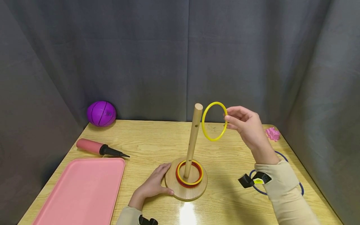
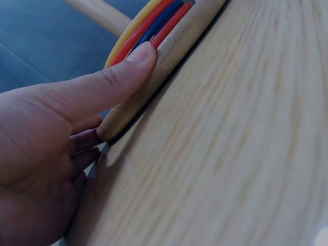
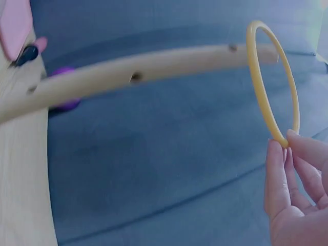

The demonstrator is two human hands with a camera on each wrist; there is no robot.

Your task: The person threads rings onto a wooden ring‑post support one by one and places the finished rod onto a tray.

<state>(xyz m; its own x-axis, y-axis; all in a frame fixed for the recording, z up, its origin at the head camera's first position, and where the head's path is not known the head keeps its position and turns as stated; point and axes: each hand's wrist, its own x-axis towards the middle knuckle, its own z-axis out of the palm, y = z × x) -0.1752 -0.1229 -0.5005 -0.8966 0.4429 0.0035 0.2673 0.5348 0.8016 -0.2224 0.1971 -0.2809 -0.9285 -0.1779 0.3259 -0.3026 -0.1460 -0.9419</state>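
A wooden post (image 1: 193, 137) stands on a round wooden base (image 1: 187, 195). Around its foot lie stacked rings; the left wrist view shows yellow, red and blue (image 2: 163, 21) ones. My left hand (image 1: 152, 186) holds the base's left rim, thumb at the near edge and fingers along the far side. My right hand (image 1: 250, 131) pinches a yellow ring (image 1: 213, 139) by its right edge between thumb and fingertips. That ring is upright in the air, just right of the post's top. From the right wrist, the ring (image 3: 263, 97) overlaps the post's tip (image 3: 269, 54).
A pink tray (image 1: 84, 187) lies at the left, with a pink and black hand pump (image 1: 92, 146) behind it. Farther back sits a purple ball (image 1: 101, 113). At the right are a blue ring (image 1: 302, 189), partly behind my right sleeve, and a small pink object (image 1: 272, 134).
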